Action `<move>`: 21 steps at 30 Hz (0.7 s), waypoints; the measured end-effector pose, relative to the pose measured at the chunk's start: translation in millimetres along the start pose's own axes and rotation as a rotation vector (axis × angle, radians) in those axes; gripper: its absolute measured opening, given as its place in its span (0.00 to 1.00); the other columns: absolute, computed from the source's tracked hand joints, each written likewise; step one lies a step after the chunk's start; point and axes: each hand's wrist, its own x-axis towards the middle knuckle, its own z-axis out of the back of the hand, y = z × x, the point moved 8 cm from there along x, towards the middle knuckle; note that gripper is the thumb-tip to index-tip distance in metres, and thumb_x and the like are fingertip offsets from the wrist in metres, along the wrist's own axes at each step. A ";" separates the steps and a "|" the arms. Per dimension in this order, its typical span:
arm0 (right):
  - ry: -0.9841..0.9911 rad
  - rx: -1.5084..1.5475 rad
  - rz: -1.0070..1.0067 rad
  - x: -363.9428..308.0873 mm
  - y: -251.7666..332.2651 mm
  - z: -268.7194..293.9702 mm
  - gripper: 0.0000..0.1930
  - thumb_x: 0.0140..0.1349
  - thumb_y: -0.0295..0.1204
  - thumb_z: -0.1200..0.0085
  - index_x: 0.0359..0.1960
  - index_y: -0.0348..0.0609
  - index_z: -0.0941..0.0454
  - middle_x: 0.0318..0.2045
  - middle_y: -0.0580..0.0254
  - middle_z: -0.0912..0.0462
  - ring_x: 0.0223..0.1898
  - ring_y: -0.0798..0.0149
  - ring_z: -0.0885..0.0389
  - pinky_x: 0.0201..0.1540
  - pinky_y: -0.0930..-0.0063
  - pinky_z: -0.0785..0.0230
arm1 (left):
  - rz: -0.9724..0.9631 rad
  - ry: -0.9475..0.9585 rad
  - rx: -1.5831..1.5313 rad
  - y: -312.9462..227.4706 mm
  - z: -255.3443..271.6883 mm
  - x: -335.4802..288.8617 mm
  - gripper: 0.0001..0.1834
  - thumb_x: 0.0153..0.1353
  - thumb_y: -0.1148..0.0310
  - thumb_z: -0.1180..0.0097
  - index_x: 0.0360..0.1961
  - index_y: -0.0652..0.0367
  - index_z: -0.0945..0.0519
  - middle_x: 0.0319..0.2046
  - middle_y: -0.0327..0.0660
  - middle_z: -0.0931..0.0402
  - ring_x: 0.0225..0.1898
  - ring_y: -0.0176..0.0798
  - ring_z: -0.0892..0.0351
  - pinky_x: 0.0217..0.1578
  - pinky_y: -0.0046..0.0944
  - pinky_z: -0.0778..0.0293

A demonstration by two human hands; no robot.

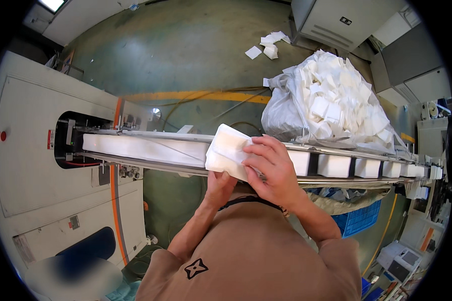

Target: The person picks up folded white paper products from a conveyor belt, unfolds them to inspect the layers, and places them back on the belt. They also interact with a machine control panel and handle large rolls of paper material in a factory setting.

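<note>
A stack of white folded tissues is held tilted above the conveyor. From below, my left hand grips the stack's near edge, its thumb on the front side. My right hand closes on the stack's right side, fingers curled over the top sheets. To the left on the belt lies a long continuous row of white tissues, reaching back to a machine opening. Right of my hands, separate white stacks stand spaced apart along the same conveyor.
A large translucent sack heaped with loose white sheets stands beyond the conveyor. A white machine cabinet is at the left. Below the conveyor sits a blue crate. Scattered sheets and hoses lie on the green floor.
</note>
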 end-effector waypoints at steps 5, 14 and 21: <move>0.015 0.080 -0.071 7.6 -5.6 3.1 0.14 0.47 0.27 0.34 0.37 0.42 0.20 0.48 0.55 0.20 0.56 0.47 0.25 0.61 0.49 0.35 | -0.028 -0.035 0.008 -0.2 -4.9 -2.4 0.49 0.57 0.54 0.29 0.72 0.56 0.45 0.67 0.41 0.38 0.68 0.44 0.36 0.67 0.49 0.36; 0.171 -0.046 0.006 -3.1 11.3 -7.6 0.21 0.44 0.31 0.32 0.44 0.46 0.20 0.57 0.56 0.25 0.58 0.48 0.29 0.58 0.52 0.36 | -0.061 -0.067 0.305 -7.9 -7.1 -2.9 0.38 0.66 0.53 0.41 0.70 0.58 0.41 0.64 0.43 0.34 0.66 0.45 0.33 0.64 0.46 0.32; 0.344 0.169 0.180 7.0 23.0 13.8 0.24 0.42 0.20 0.43 0.46 0.46 0.18 0.55 0.58 0.23 0.56 0.51 0.27 0.57 0.55 0.34 | 0.160 0.076 -0.120 -26.1 5.2 8.5 0.33 0.74 0.51 0.65 0.71 0.63 0.39 0.65 0.51 0.32 0.63 0.53 0.28 0.62 0.52 0.29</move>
